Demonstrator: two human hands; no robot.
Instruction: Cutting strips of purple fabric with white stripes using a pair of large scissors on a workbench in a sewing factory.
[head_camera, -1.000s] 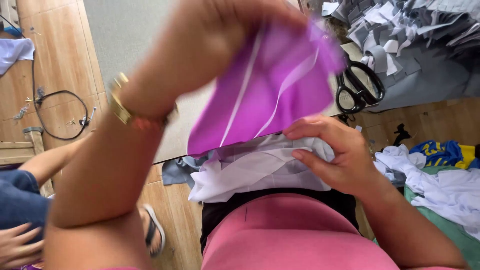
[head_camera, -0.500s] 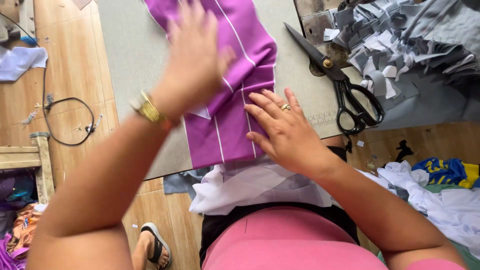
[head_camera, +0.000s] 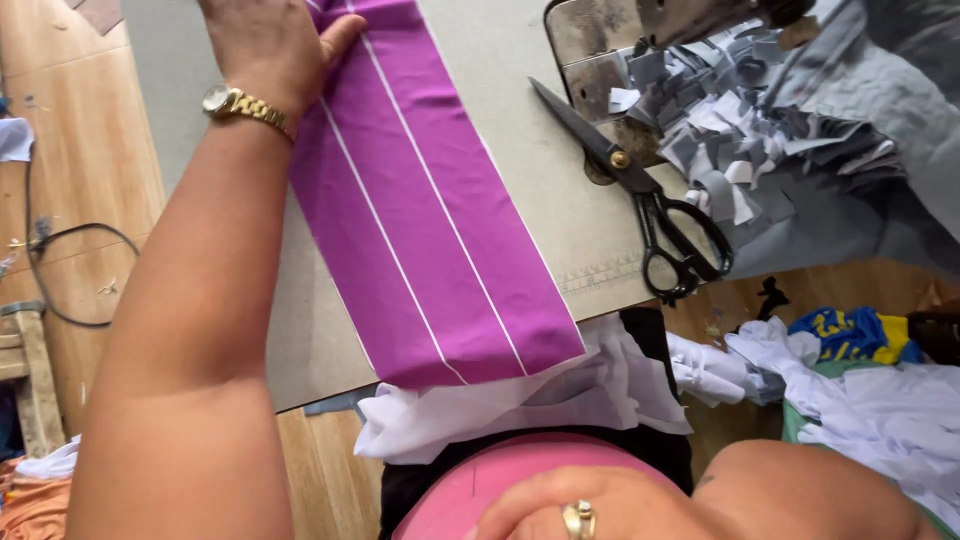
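A purple cloth strip (head_camera: 430, 210) with thin white stripes lies flat along the grey table (head_camera: 520, 90), its near end hanging just over the front edge. My left hand (head_camera: 265, 45), with a gold watch on the wrist, presses flat on the strip's far left part. My right hand (head_camera: 570, 510), wearing a ring, rests low by my lap in a loose curl, holding nothing that I can see. White fabric (head_camera: 520, 400) lies under the purple strip at the table edge.
Black-handled scissors (head_camera: 640, 195) lie on the table right of the strip. Several grey cloth scraps (head_camera: 720, 120) are piled at the back right. White and blue-yellow fabrics (head_camera: 860, 370) lie on the wooden floor at right. A black cable (head_camera: 60, 250) runs on the floor at left.
The purple strip, held up in both hands a second ago, now lies spread flat on the table. My left hand slid up along it; my right hand left the cloth and dropped to my lap.
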